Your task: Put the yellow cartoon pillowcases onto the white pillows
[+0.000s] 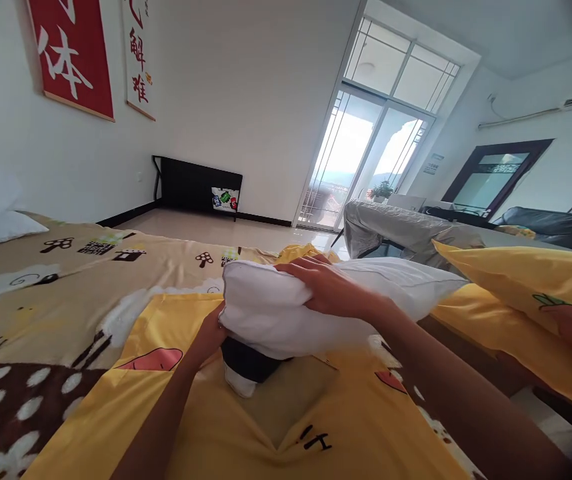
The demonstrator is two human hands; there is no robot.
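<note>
A plump white pillow (266, 313) is held up over the bed, its piped left end nearest to me. My left hand (211, 333) grips the lower left corner of it, with most of the fingers hidden behind. Over its top edge lies my right hand (326, 287), fingers bent down onto the fabric. Beneath the pillow, a yellow printed pillowcase (206, 427) is spread out, showing a V-shaped tan area in its middle. A black and white patch (249, 363) shows just under the pillow's end; I cannot tell what it belongs to.
A patterned blanket (91, 267) covers the bed. Yellow pillows (531, 287) are at the right, another white pillow (1, 227) at the far left. Beyond are a black headboard-like panel (191, 183), a plastic-covered piece of furniture (391, 223) and glass doors (361, 153).
</note>
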